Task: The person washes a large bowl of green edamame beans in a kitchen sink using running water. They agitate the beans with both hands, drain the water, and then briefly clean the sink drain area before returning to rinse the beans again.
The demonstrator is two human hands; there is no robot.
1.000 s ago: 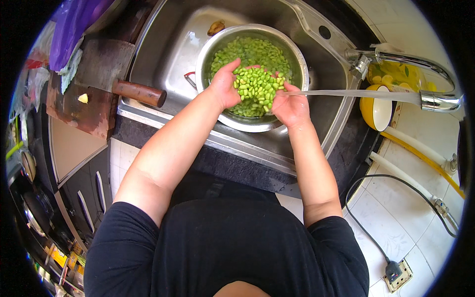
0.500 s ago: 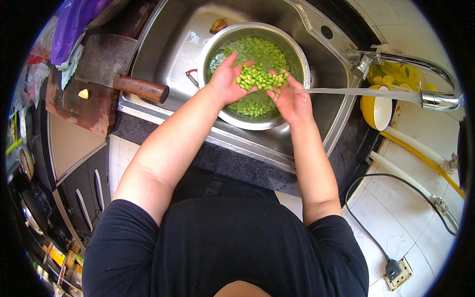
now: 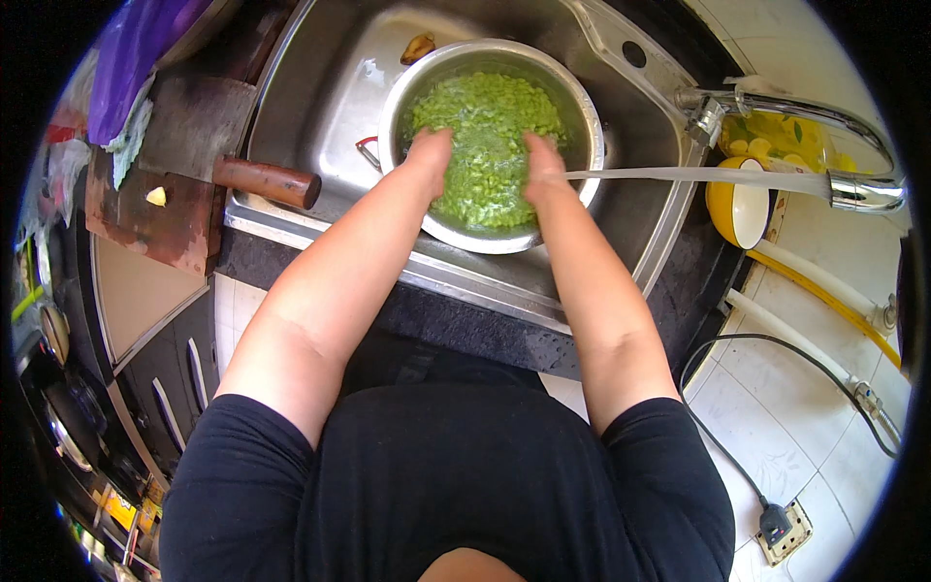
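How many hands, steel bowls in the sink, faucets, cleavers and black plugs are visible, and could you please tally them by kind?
Hands: 2 (left hand, right hand)
Steel bowls: 1
Faucets: 1
Cleavers: 1
Black plugs: 1
Total: 6

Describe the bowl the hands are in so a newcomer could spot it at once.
Find the steel sink at the top. In it stands a round metal bowl of green beans, the left hand and right hand dipped inside. Its bare metal sets it apart from the yellow bowl outside the sink.
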